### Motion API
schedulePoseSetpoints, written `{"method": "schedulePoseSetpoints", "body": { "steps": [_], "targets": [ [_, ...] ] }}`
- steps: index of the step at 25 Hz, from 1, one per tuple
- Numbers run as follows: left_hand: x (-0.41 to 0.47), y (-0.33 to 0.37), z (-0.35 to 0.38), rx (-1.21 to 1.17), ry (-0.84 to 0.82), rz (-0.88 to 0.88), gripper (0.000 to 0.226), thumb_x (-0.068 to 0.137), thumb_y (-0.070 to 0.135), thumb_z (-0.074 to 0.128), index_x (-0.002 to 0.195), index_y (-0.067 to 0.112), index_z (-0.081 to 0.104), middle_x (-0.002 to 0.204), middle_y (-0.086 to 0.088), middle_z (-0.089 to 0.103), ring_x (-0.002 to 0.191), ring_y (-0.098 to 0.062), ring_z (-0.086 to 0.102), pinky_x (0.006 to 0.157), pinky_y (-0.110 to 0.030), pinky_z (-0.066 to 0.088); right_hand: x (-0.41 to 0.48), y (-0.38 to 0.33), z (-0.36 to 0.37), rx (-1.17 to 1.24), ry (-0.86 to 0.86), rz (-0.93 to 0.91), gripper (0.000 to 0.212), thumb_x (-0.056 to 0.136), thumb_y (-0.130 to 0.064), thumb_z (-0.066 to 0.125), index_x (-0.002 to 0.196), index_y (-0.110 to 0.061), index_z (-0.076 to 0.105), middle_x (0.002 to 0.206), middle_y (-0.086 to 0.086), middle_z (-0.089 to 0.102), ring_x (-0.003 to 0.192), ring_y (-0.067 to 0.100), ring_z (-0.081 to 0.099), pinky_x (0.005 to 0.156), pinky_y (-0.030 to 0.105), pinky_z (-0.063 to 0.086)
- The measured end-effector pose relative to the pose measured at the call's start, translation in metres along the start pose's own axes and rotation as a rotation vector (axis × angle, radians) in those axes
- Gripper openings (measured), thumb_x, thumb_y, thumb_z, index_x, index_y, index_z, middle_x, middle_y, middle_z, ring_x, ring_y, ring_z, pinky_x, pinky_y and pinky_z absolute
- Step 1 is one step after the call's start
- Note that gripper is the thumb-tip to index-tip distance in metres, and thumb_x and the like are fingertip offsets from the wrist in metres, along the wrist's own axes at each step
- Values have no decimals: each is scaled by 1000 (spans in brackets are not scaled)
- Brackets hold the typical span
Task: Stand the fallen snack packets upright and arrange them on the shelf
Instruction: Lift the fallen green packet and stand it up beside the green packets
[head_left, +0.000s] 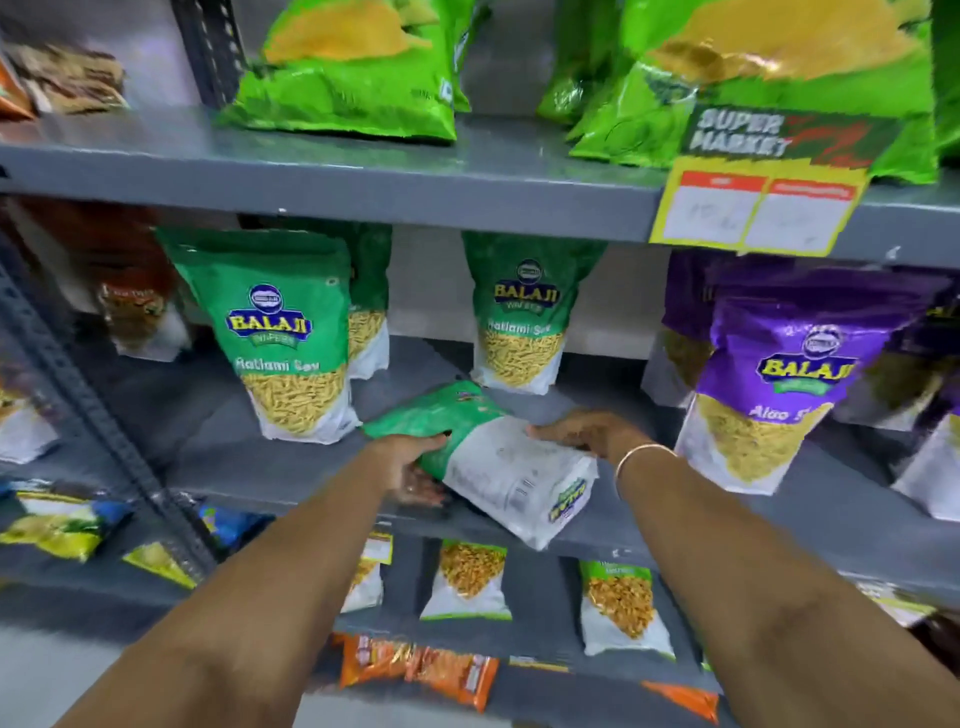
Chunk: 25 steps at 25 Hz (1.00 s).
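A green and white snack packet (498, 457) lies on its back on the grey middle shelf (218, 447), its bottom end hanging over the front edge. My left hand (410, 462) grips its left side, fingers curled under it. My right hand (582, 434) holds its right edge from above. Two green Ratlami Sev packets stand upright behind it: one at the left (291, 338), one at the middle back (519, 317). A purple Aloo Sev packet (774, 374) stands upright at the right.
Large green packets (353, 67) sit on the shelf above, with a yellow price tag (753, 208) hanging from its edge. Smaller packets (467, 582) line the lower shelves. A slotted steel post (104, 415) borders the bay at the left.
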<state>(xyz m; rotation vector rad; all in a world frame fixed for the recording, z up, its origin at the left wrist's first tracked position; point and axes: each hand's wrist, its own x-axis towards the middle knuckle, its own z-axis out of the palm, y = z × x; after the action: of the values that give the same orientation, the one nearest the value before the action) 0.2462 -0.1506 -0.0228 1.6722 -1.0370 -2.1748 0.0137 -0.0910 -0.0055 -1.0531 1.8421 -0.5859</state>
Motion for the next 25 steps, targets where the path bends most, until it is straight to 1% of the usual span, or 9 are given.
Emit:
{"method": "schedulePoseSetpoints", "body": {
  "steps": [2, 5, 9, 13, 15, 19, 21, 23, 25],
  "targets": [
    [10, 3, -1, -11, -8, 6, 58, 86, 26, 62, 134, 4, 38, 94, -21, 56, 66, -38, 62, 81, -51, 51, 3, 1, 1, -135, 52, 42, 24, 78, -45, 68, 81, -22, 60, 76, -7, 57, 82, 13, 51, 73, 19, 38],
    [18, 1, -1, -24, 10, 51, 21, 85, 16, 64, 95, 4, 49, 80, -15, 56, 62, -34, 59, 92, -52, 49, 0, -4, 3, -136, 21, 116, 39, 78, -38, 70, 56, -10, 54, 37, -7, 58, 46, 9, 53, 51, 13, 39],
    [4, 6, -4, -51, -17, 65, 20, 82, 11, 67, 90, 7, 49, 80, -12, 62, 44, -27, 67, 35, -46, 52, -5, -8, 8, -45, -55, 164, 31, 68, -29, 80, 78, -2, 68, 65, 9, 72, 60, 18, 63, 81, 30, 54],
    [-15, 6, -8, 9, 14, 121, 15, 84, 10, 65, 85, 7, 51, 71, -10, 64, 34, -21, 64, 47, -47, 56, -22, -22, 11, -28, -203, 178, 11, 77, -16, 73, 76, -8, 65, 50, -2, 70, 45, 10, 66, 55, 26, 59],
    [-25, 5, -8, 24, 42, 197, 23, 83, 12, 66, 100, 5, 52, 84, -10, 62, 44, -19, 65, 75, -46, 55, -28, -29, 12, -7, -253, 135, 10, 79, -8, 70, 88, -9, 66, 66, 0, 76, 61, 13, 72, 65, 32, 60],
    [-49, 22, -3, 58, 111, 400, 60, 82, 9, 68, 135, -1, 41, 130, -12, 55, 101, -28, 61, 90, -44, 49, -37, -42, 12, 55, -176, 14, 40, 75, -2, 73, 111, -12, 60, 115, 8, 68, 104, 27, 65, 86, 42, 54],
    [-58, 36, 2, 107, 144, 475, 60, 81, 10, 69, 134, 3, 42, 143, -14, 46, 126, -32, 48, 96, -42, 48, -42, -46, 9, 105, -119, -78, 29, 76, 0, 71, 101, -10, 62, 104, 6, 68, 90, 18, 68, 70, 29, 56],
    [-62, 49, 9, 131, 176, 578, 41, 78, 7, 71, 114, 9, 52, 142, -16, 48, 120, -28, 51, 88, -40, 50, -37, -43, 4, 173, -18, -159, 27, 74, 6, 70, 97, -6, 62, 85, 2, 66, 61, 1, 67, 52, 16, 51],
    [-59, 60, 18, 199, 237, 686, 46, 77, 4, 72, 118, 6, 53, 136, -14, 53, 109, -26, 55, 76, -34, 49, -27, -37, 3, 231, 87, -248, 44, 67, 8, 76, 107, 1, 59, 92, 8, 68, 68, 3, 70, 63, 18, 57]
  ]
}}
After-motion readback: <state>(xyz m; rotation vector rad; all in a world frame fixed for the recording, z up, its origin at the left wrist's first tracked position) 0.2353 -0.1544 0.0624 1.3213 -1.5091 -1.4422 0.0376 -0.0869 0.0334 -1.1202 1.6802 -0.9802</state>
